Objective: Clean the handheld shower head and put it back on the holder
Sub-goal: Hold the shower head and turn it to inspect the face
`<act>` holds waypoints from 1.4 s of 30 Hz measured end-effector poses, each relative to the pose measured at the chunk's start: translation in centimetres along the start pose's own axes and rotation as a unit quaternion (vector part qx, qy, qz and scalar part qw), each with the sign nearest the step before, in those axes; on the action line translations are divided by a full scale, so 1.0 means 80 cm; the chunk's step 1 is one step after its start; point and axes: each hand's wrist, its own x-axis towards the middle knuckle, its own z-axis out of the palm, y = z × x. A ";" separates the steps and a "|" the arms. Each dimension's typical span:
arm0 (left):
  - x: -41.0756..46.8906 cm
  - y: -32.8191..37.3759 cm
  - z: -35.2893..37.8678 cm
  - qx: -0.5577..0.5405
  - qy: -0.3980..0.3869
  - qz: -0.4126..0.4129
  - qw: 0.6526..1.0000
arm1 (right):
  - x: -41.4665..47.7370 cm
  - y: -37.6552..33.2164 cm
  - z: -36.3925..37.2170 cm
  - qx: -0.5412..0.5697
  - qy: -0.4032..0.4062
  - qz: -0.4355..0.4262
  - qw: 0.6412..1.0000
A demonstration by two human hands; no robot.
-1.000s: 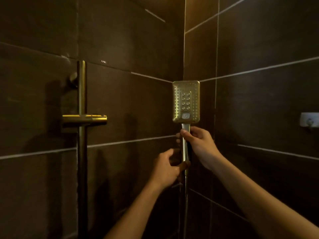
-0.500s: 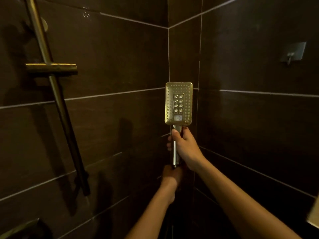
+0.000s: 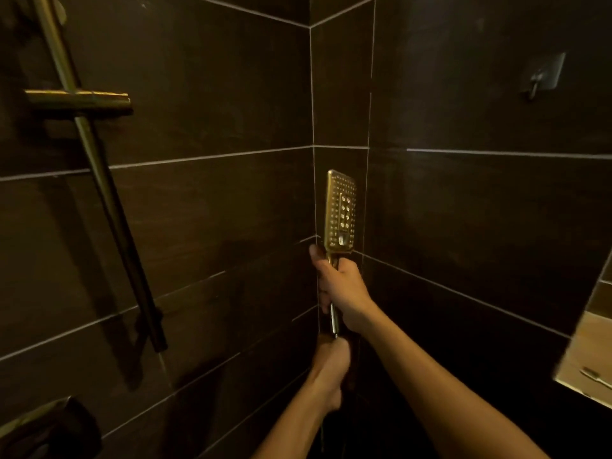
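Turned partly edge-on since before, the shower head (image 3: 341, 210) is held upright at centre, gripped by the right hand (image 3: 342, 289). Its handle end is clasped by the left hand (image 3: 331, 359) at 6 o'clock.

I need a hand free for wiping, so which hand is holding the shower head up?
Your right hand, the upper one, gripping the handle just under the shower head. The left hand sits lower, at the handle's bottom end.

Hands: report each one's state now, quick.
Right hand: grips the shower head by its handle.
Left hand: curled round the hose just below that handle; dim there.
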 end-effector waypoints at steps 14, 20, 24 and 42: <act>0.009 -0.001 -0.103 -0.002 0.015 0.070 0.997 | -0.009 0.021 0.069 -0.035 0.077 -0.085 0.993; 0.015 -0.001 -0.128 -0.009 -0.006 0.099 0.995 | -0.013 0.021 0.091 0.103 0.003 -0.015 0.995; 0.019 0.004 -0.136 -0.004 0.020 0.114 0.993 | -0.016 0.025 0.107 -0.234 0.158 -0.139 0.949; -0.002 0.001 -0.166 0.015 -0.059 0.136 0.989 | -0.031 0.034 0.119 0.046 0.021 -0.066 0.997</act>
